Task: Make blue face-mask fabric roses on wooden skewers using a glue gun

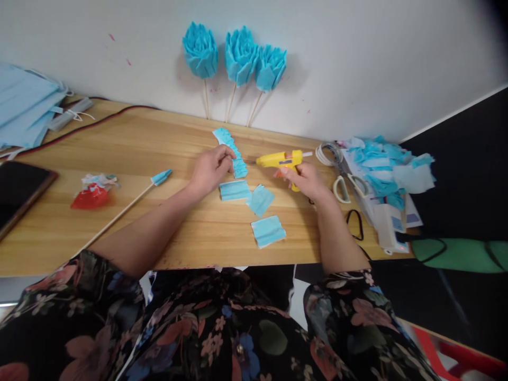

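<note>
My right hand (307,182) is wrapped round the handle of a yellow hot glue gun (275,159), its nozzle pointing left. A glue stick pokes out of the back. Just left of the nozzle, my left hand (212,168) has its fingertips pinched together at a row of overlapping folded blue fabric pieces (240,166). What lies between those fingertips is hidden. Below them lie a blue rectangle (234,190), a crooked blue piece (260,200) and another blue rectangle (269,231). A wooden stick (123,216) with a small blue wrapped tip lies beside my left forearm.
Three blue fabric flowers (241,55) on sticks lean against the wall. At right are scissors (349,185), a tape roll (329,153), blue scraps (384,164) and a white power strip (391,227). A phone (24,193), red packet (91,196) and face masks (26,106) are at left.
</note>
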The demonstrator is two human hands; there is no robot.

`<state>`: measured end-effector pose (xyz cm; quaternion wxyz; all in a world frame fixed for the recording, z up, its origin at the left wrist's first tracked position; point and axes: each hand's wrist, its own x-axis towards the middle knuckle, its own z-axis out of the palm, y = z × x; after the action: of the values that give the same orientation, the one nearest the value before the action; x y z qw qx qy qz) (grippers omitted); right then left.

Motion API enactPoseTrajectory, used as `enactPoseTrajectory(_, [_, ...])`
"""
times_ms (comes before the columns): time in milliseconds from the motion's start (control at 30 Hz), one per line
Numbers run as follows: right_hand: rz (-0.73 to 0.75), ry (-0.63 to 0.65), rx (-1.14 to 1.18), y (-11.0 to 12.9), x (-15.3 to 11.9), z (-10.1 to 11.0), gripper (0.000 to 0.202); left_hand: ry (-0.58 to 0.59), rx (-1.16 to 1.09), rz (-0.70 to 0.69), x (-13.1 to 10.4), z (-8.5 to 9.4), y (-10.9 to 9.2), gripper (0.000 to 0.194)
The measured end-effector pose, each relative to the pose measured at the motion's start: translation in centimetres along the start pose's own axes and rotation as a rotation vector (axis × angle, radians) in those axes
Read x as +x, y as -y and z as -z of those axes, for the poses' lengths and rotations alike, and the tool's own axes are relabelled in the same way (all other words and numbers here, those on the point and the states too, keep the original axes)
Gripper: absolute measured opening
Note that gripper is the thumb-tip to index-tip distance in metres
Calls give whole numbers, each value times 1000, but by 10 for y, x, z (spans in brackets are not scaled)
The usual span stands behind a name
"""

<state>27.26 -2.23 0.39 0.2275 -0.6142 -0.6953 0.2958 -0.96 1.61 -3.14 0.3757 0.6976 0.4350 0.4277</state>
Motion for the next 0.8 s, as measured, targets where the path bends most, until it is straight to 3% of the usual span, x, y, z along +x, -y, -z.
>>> enactPoseTrajectory(100, [-44, -285, -163, -8, 5, -1, 48, -6, -9, -8, 0, 0, 1, 15])
enactPoseTrajectory(167, [-38, -379, -335, -10, 8, -5, 47, -36, -46, -27, 0, 1, 3, 14])
enactPoseTrajectory(267, [15, -320, -483, -11, 11, -13, 57, -103, -165, -28, 1, 1, 5, 13])
enactPoseTrajectory(400, [58, -198, -479, -11, 13, -16, 68, -160, -258, 29, 6, 1, 6, 12])
enactPoseTrajectory(500, [103, -138, -478, -8, 10, -8, 65, -190, -271, 59, 7, 3, 6, 11])
enactPoseTrajectory(633, [73, -170, -487, -1, -3, 26, 49, -149, -291, 98, 8, 7, 5, 11])
enactPoseTrajectory(733, [2, -284, -540, -9, -25, 71, 33, -158, -294, 120, 8, 8, 3, 10])
enactPoseTrajectory(800, [-164, -424, -651, -25, -47, 108, 23, -175, -295, 143, 8, 7, 1, 8])
